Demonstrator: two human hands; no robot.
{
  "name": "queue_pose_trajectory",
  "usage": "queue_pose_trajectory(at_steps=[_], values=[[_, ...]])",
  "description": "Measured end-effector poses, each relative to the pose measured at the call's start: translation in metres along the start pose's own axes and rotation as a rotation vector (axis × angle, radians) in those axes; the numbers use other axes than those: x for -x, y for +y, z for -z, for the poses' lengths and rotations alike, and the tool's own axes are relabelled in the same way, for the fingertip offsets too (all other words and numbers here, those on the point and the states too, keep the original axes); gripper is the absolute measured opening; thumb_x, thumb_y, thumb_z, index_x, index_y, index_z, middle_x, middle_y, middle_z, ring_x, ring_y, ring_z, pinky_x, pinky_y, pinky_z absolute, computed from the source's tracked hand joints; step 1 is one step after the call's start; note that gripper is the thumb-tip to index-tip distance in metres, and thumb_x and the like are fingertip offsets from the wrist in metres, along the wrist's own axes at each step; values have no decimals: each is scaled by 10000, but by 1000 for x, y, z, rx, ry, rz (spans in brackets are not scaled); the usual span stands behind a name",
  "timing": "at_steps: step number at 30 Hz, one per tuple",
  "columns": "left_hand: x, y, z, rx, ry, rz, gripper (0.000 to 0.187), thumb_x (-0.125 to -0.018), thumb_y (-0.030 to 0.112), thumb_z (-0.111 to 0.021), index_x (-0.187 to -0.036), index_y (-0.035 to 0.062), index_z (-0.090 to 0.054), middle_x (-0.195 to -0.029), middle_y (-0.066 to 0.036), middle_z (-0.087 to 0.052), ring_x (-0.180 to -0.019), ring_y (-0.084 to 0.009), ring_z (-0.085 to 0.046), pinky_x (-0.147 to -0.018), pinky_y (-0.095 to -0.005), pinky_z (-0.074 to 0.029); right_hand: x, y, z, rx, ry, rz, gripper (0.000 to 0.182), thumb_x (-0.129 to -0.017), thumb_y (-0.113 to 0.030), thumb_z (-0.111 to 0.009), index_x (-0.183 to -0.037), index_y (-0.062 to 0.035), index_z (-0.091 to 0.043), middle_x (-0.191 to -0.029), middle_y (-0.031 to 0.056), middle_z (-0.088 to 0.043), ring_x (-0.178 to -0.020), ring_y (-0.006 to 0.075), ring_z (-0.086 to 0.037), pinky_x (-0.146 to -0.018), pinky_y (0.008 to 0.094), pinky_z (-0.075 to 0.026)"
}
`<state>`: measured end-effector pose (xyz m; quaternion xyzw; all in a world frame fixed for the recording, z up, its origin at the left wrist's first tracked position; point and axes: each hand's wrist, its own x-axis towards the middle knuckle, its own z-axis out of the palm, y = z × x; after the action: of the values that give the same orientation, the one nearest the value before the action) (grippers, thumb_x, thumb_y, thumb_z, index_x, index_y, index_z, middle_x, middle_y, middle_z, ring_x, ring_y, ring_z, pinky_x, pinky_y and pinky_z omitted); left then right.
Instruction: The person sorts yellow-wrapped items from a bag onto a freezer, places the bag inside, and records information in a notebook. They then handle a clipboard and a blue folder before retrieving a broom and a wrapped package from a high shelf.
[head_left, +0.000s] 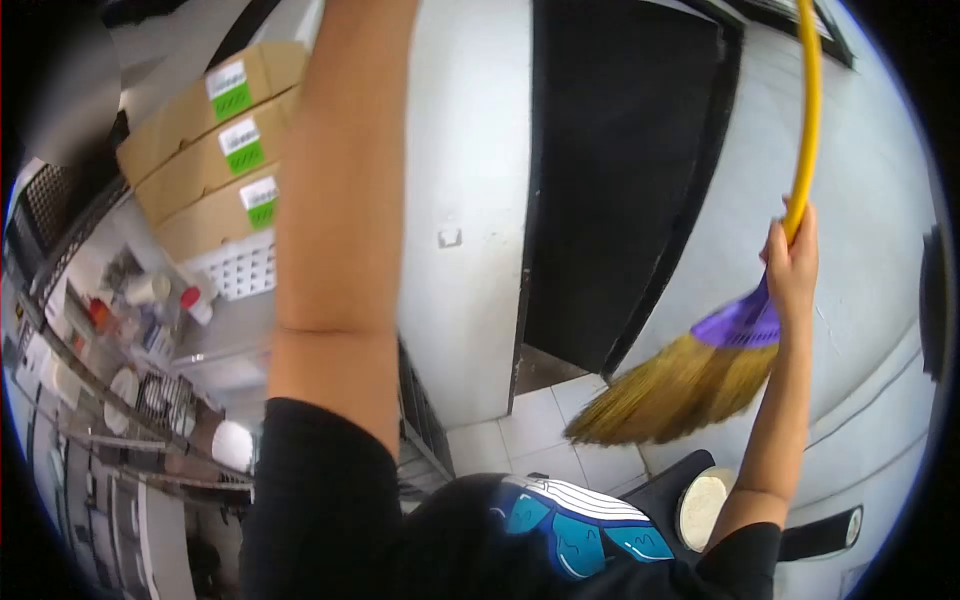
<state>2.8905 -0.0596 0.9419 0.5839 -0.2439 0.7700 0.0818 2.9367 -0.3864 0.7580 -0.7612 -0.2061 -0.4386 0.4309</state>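
Observation:
My right hand (793, 265) is closed round the lower end of a yellow broom handle, just above the purple collar. The broom (690, 390) hangs off the floor, its brown straw bristles fanned out toward the lower left. Its handle rises past the top edge of the view. My left arm (338, 220) stretches straight up through the view, and the left hand lies beyond the top edge, out of sight.
Stacked cardboard boxes (215, 150) with green labels rest above a white perforated basket (245, 268) at left. Below, a wire rack (165, 400) holds bottles and dishes. A black door (620, 180) stands ahead, over white floor tiles (525, 435). A black chair-like object (665, 480) sits near my right arm.

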Motion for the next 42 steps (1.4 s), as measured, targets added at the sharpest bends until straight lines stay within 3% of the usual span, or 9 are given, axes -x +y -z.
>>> queue_pose_trajectory(at_steps=[11, 17, 25, 27, 29, 35, 38, 41, 42], values=[[278, 23, 85, 396, -438, 938, 1067, -488, 248, -841, -1362, 98, -248, -1293, -179, -422, -1217, -337, -391, -1004, -419, -335, 38, 57, -58, -417, -27, -45, 329, -954, -149, -425, -1240, -8, -342, -679, 8, -448, -502, 62, -431, -472, 187, -398], [358, 78, 161, 728, -950, 1444, 1072, -454, 197, -858, -1346, 86, -274, -1314, -162, -398, -1230, -321, -377, -1015, -414, -320, 58, 103, -125, -567, -260, -167, 263, -945, -195, -466, -1164, -49, -461, -766, 4, -507, -644, 81, -496, -579, 222, -433], [391, 195, 144, 1177, -1164, 1204, 1045, -457, 170, -859, -1335, 61, -304, -1324, -142, -397, -1230, -307, -377, -1034, -412, -298, 168, 64, -257, -631, -666, -386, 206, -873, -196, -582, -1020, -59, -537, -771, 31, -546, -617, 132, -554, -604, 289, -469], [395, 218, 146, 1094, -1100, 978, 978, -544, 234, -825, -1350, 39, -305, -1293, -141, -451, -1201, -315, -411, -1047, -417, -285, 188, 60, -237, -819, -917, -426, 240, -900, -198, -554, -1082, -65, -471, -807, 23, -522, -669, 112, -543, -608, 254, -457], [417, 232, 147, 1030, -1122, 904, 1053, -418, 160, -848, -1323, 60, -318, -1306, -177, -389, -1232, -348, -344, -1056, -429, -259, 202, 46, -214, -823, -1018, -399, 251, -915, -165, -520, -1117, -56, -420, -849, 30, -504, -710, 101, -532, -637, 264, -462], [417, 197, 189, 963, -1587, 1105, 782, -638, 40, -719, -1315, 42, -328, -1260, -172, -436, -1201, -329, -384, -1034, -399, -296, 217, -12, -168, -923, -1130, -470, 280, -942, -241, -458, -1133, -51, -382, -830, 29, -447, -760, 110, -459, -698, 265, -408], [406, 177, 193, 789, -1211, 1768, 548, -801, 132, -610, -1293, 69, -379, -1216, -130, -480, -1179, -260, -415, -995, -401, -322, 218, -20, -162, -987, -1171, -534, 340, -953, -328, -418, -1158, -64, -356, -824, 33, -430, -764, 119, -451, -713, 266, -397], [392, 172, 178, 1153, -497, 2469, 437, -907, 332, -470, -1281, 113, -416, -1183, -94, -513, -1144, -202, -446, -952, -402, -342, 222, -15, -157, -984, -1135, -614, 384, -960, -383, -374, -1177, -70, -333, -838, 42, -422, -779, 127, -449, -721, 272, -393], [389, 172, 172, 1180, -443, 2467, 441, -917, 365, -421, -1279, 114, -412, -1207, -107, -505, -1157, -213, -440, -952, -412, -338, 223, -13, -156, -972, -1113, -635, 394, -962, -396, -360, -1183, -71, -326, -845, 45, -420, -786, 129, -449, -723, 274, -393]])
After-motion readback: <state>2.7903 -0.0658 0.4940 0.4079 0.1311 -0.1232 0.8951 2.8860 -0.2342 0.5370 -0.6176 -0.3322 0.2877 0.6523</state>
